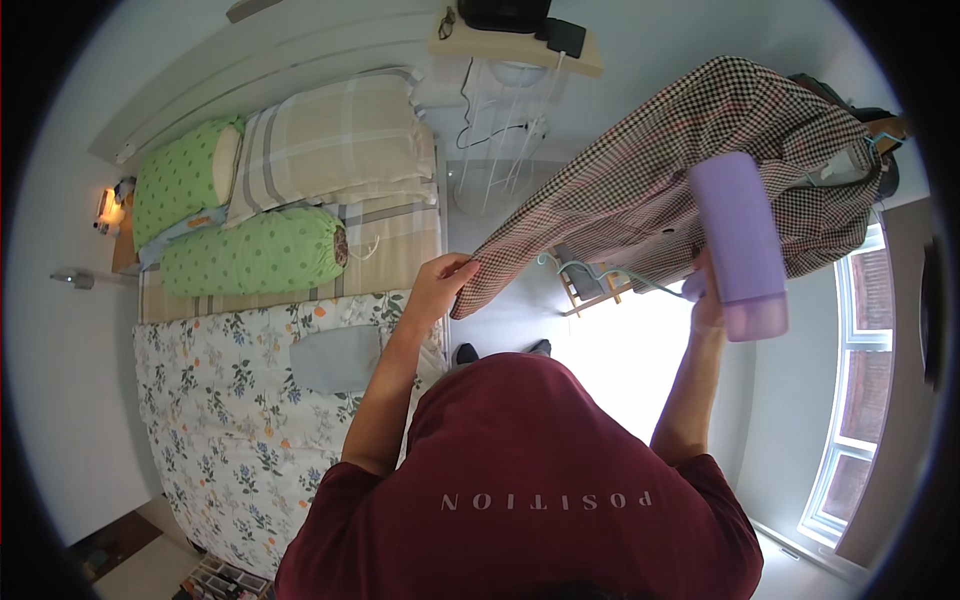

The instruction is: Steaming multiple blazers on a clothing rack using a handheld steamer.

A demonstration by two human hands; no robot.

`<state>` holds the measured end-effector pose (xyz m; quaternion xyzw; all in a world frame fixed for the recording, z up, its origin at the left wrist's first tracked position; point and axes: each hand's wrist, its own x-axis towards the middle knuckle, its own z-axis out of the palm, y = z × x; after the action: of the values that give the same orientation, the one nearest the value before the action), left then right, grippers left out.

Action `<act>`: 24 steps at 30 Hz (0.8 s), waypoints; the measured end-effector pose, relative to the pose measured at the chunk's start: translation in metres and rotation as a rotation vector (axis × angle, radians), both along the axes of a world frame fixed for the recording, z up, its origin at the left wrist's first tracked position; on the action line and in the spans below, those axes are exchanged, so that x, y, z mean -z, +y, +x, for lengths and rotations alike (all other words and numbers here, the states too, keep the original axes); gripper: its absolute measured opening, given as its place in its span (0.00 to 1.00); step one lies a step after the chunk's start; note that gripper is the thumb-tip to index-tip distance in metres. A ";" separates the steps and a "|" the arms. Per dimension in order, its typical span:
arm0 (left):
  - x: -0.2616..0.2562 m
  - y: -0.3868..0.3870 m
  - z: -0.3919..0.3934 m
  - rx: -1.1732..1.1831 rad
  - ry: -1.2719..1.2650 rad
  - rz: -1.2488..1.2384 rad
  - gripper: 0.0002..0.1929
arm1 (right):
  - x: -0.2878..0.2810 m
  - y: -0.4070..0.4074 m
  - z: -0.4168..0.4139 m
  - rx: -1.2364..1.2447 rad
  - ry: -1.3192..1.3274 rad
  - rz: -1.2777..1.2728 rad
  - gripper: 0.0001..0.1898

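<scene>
A houndstooth checked coat hangs on a light blue hanger at the upper right. My left hand pinches the coat's lower edge or sleeve end and draws it out toward the bed. In my right hand is a purple handheld garment steamer, held in front of the coat, partly hiding it. A pale green curved thing, perhaps a hanger, runs from near the coat to my right hand; whether it is held cannot be told.
At left is a bed with a floral cover, a plaid pillow and a green dotted bolster. Ahead, a shelf carries dark items with cables below. A chair stands behind the coat; windows are at right.
</scene>
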<state>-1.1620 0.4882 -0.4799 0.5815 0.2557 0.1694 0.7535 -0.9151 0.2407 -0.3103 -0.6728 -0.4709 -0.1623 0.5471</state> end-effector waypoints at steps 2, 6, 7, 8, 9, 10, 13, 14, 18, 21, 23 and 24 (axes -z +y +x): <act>0.000 0.000 -0.002 -0.007 -0.007 -0.002 0.11 | -0.018 -0.002 -0.004 0.050 0.073 0.131 0.03; -0.002 0.001 -0.005 -0.039 0.007 0.035 0.11 | -0.023 -0.014 0.008 0.235 0.092 0.124 0.02; -0.002 0.001 -0.005 -0.043 0.009 0.030 0.11 | -0.013 -0.015 0.009 0.381 0.208 0.074 0.02; -0.003 0.001 -0.005 -0.045 0.014 0.037 0.11 | -0.006 -0.019 0.010 0.459 0.265 0.052 0.02; -0.003 0.002 -0.005 -0.062 0.004 0.045 0.10 | 0.002 -0.023 0.010 0.534 0.323 0.029 0.02; -0.003 0.003 -0.005 -0.064 -0.010 0.046 0.10 | 0.014 -0.024 0.006 0.339 0.354 0.055 0.03; -0.002 0.006 -0.005 -0.083 -0.010 0.051 0.10 | 0.059 -0.027 -0.010 0.388 0.435 -0.065 0.07; -0.002 0.007 -0.004 -0.087 -0.010 0.073 0.10 | 0.077 -0.027 -0.012 0.486 0.395 -0.169 0.09; 0.003 0.011 -0.001 -0.130 -0.054 -0.013 0.09 | 0.148 -0.036 -0.027 0.438 0.729 -0.330 0.17; 0.006 0.014 0.001 -0.142 -0.059 0.005 0.08 | 0.194 -0.031 -0.038 0.460 0.914 -0.347 0.16; 0.006 0.015 0.001 -0.143 -0.053 0.052 0.08 | 0.214 -0.031 -0.046 0.453 0.965 -0.367 0.16; 0.006 0.015 0.002 -0.153 -0.046 0.078 0.09 | 0.221 -0.031 -0.050 0.402 0.927 -0.336 0.15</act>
<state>-1.1602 0.5034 -0.4859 0.5851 0.2754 0.2497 0.7207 -0.9647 0.2099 -0.5313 -0.8292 -0.0613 0.1280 0.5406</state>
